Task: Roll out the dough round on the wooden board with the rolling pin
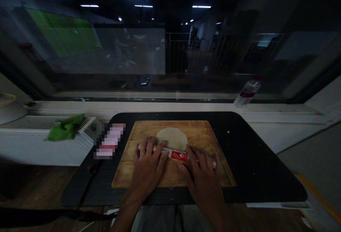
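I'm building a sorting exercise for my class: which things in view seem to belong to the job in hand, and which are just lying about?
Seem part of the job:
rolling pin, under the left hand and right hand
flat dough round
wooden board
black table

Seem just lying about:
green cloth, at left
bottle on the windowsill
pixelated pink item on the table

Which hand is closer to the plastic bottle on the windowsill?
The right hand, on the right part of the rolling pin; the bottle is ahead of it, to the right. The left hand, on the left part, is farther from the bottle.
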`<state>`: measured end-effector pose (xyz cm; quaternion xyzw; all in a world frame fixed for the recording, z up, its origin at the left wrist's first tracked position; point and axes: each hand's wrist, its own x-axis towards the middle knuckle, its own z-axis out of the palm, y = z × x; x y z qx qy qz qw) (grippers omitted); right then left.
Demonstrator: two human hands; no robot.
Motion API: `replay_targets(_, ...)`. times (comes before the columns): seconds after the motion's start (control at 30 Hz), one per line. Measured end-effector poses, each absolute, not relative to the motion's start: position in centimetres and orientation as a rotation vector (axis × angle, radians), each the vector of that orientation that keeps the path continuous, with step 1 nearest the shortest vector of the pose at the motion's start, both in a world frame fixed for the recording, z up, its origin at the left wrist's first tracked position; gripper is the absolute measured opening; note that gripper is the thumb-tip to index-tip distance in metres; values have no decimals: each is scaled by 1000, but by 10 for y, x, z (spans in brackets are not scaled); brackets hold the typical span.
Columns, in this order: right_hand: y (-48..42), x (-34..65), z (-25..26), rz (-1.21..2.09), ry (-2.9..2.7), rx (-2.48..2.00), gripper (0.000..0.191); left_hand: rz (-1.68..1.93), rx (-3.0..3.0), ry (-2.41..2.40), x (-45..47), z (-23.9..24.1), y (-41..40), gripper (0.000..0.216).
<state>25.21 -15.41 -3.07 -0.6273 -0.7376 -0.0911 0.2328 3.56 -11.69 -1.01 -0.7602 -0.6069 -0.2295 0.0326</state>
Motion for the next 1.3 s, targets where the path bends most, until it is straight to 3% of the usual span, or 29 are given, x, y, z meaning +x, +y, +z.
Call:
replay_targets(0.37,-106,253,-12,-61,-2048,-1854,58,-703,-2281,-1848,37,-19,-115,44)
replay_targets(0.8,-175,248,-33,-266,-2073,-1710,61,-727,-2354,-1821,37,-12,-118,42)
replay_targets(1.3,-132,258,-29,-221,-2071,-1729,57,-690,-2341,-1803,38,-14,-117,45)
